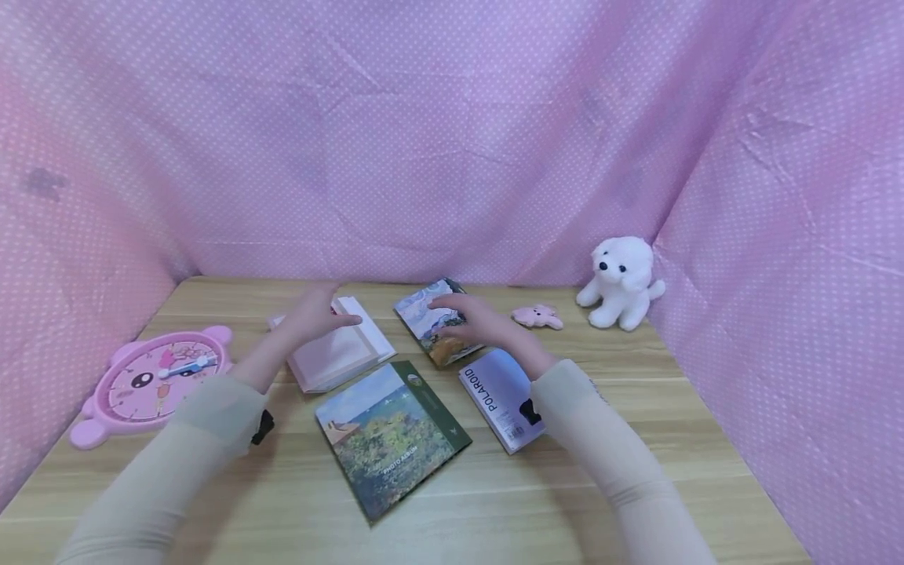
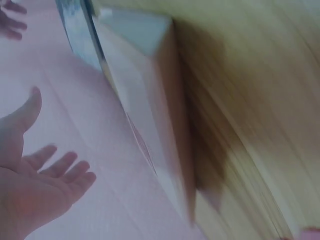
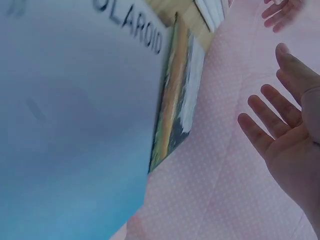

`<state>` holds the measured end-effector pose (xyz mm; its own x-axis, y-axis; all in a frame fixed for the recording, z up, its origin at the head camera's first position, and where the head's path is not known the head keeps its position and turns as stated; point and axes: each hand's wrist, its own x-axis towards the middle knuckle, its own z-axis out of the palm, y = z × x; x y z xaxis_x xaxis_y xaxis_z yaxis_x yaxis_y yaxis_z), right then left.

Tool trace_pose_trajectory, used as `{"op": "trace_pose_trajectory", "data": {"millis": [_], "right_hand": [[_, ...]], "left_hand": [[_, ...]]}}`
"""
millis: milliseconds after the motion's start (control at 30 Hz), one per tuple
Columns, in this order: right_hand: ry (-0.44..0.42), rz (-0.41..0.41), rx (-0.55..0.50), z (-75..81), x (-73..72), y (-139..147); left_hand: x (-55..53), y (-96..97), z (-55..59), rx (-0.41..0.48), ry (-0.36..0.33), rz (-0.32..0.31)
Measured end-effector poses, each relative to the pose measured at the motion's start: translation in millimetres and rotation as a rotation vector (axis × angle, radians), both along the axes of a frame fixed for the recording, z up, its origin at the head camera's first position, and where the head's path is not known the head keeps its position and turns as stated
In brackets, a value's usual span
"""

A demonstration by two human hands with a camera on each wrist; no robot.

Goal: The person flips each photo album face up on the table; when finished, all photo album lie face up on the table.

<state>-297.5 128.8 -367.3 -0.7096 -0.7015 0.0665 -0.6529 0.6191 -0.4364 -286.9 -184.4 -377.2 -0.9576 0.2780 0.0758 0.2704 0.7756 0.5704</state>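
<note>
My left hand hovers over a pale pink-and-white album, with fingers spread and nothing in its grasp. In the left wrist view the same hand shows its fingers apart, beside the thick pale album. To the right, my right hand is held above an album with a painted landscape cover, its thumb and fingers apart. The right wrist view shows that hand empty too. Below it lies a blue-lilac album marked POLAROID, partly covered by the right sleeve.
A green photo album lies at the front middle. On the left is a pink toy clock, with a small black object by the left sleeve. A small pink plush and a white toy dog are at the back right.
</note>
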Motion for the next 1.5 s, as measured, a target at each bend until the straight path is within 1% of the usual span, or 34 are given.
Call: {"op": "trace_pose_trajectory", "data": {"millis": [67,100,233,400,500,667,800,933,1033,1167,1367,1500], "right_hand": [[0.010,0.004,-0.009,-1.2,-0.1,9.2],[0.018,0.011,-0.016,-1.9,-0.2,13.4],[0.036,-0.005,-0.019,-8.7,-2.0,28.7],[-0.002,-0.058,-0.013,-18.2,-4.9,47.1],[-0.023,-0.087,0.006,-21.5,-7.2,58.2],[-0.043,-0.149,0.046,-25.4,-15.2,70.7],[-0.069,-0.172,0.070,-27.2,-22.7,75.0],[-0.091,-0.189,0.106,-28.5,-27.2,77.2],[-0.091,-0.181,0.126,-29.1,-28.4,77.9],[-0.079,-0.168,0.160,-29.9,-30.0,78.9],[-0.068,-0.166,0.230,-30.6,-33.0,78.9],[-0.043,-0.151,0.282,-31.2,-33.4,75.5]], "left_hand": [[-0.1,11.1,-1.8,0.022,0.017,0.000],[-0.4,16.5,-2.5,0.034,0.026,-0.010],[-1.7,35.9,-6.0,0.062,0.019,-0.023],[-7.9,56.1,-12.0,0.093,0.000,-0.062],[-13.3,66.2,-17.0,0.094,0.005,-0.083],[-22.1,80.6,-26.5,0.055,0.006,-0.110],[-29.4,87.8,-34.3,0.036,-0.001,-0.106],[-34.5,94.2,-41.6,0.022,-0.040,-0.121],[-36.1,98.5,-45.2,-0.023,-0.088,-0.134],[-37.4,103.0,-45.6,-0.081,-0.122,-0.159],[-40.2,106.5,-42.4,-0.150,-0.110,-0.173],[-42.2,106.1,-41.6,-0.191,-0.111,-0.176]]}}
